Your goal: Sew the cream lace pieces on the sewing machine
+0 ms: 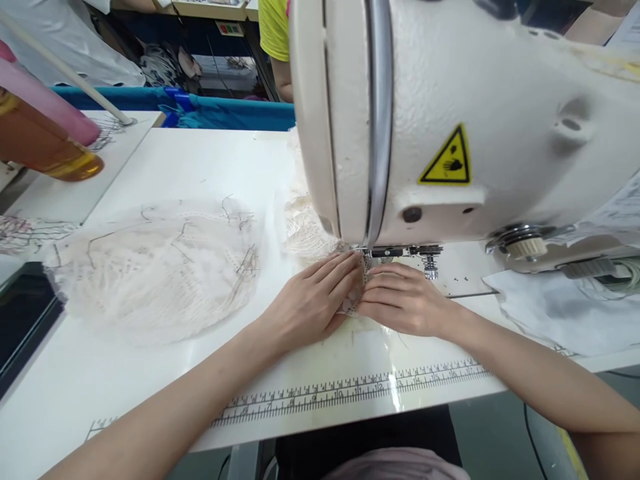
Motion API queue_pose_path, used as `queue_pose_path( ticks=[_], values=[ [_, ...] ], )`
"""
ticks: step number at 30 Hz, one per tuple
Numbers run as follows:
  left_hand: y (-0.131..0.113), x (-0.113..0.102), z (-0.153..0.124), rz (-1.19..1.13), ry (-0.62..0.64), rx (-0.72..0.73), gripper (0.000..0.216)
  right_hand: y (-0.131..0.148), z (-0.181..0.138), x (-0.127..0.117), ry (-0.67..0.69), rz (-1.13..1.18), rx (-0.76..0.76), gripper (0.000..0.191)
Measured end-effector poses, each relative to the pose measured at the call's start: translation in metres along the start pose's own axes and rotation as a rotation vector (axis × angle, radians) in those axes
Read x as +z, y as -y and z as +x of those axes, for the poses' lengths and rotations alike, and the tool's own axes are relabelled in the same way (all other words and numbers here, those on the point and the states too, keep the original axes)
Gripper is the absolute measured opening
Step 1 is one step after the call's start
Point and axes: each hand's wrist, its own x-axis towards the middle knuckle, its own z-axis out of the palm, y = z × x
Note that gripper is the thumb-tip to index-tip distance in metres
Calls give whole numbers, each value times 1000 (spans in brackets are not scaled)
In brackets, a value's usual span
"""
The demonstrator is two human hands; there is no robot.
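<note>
My left hand (320,297) lies nearly flat on a small cream lace piece (353,293), its extended fingers pointing at the needle area of the sewing machine (345,133). On the other side, my right hand (405,300) has its fingers bent together at the right edge of the same lace, gripping it. Most of this piece is hidden under my fingers. More pale lace (307,227) spreads behind the machine head, left of the needle area. The needle itself is hidden by the head and my hands.
A loose pile of cream lace (165,273) with dark thread ends lies on the white table (220,163). A printed ruler (350,393) runs along the front edge. White cloth (565,313) lies at right, thread cones (50,133) stand at left. A person's yellow sleeve (273,30) shows behind.
</note>
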Motion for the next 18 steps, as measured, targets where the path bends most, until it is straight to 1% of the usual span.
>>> queue_pose_path(
  ticks=[2,5,10,18],
  values=[
    [3,3,-2,-2,40,-11,50,0,0,1,6,-5,-2,13],
    [7,4,-4,23,65,-13,50,1,3,1,-18,2,-13,12],
    [14,2,-3,14,49,15,49,3,11,1,-28,-10,-32,10],
    [18,1,-2,5,47,14,51,4,14,4,-63,-41,-53,10]
  ],
)
